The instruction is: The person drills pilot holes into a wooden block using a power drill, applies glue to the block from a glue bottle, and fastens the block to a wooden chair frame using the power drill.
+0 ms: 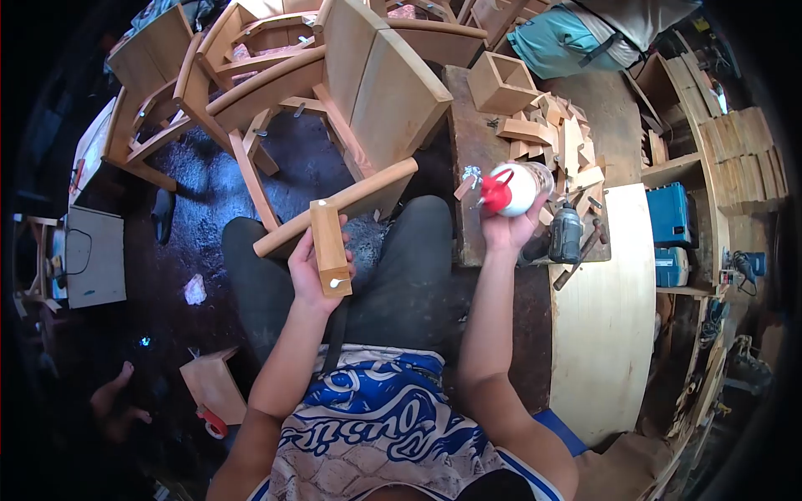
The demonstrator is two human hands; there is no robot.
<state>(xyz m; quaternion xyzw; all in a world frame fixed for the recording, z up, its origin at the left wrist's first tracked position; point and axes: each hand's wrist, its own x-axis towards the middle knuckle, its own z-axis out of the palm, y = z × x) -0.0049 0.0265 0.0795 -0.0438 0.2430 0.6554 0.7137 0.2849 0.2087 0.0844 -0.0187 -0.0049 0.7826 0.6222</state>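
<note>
My left hand point(316, 271) is wrapped round a small wooden block point(328, 242), which has white glue on its near end and a white spot at its far end. Just beyond the block lies a round-edged wooden rail point(376, 184) of a chair frame. On the right, my right hand point(511, 232) holds a white bottle point(524, 189) with a red cap, tipped with the cap toward the left, over the edge of a workbench point(476, 238). Beside that hand are a drill point(566, 234) and a hammer point(578, 255).
Wooden chairs point(276, 83) stand ahead and to the left. Wood offcuts point(572, 146) and an open wooden box point(503, 82) lie on the bench. A person in teal shorts point(555, 40) is at the upper right. Blue cases point(671, 224) sit on shelves at the right.
</note>
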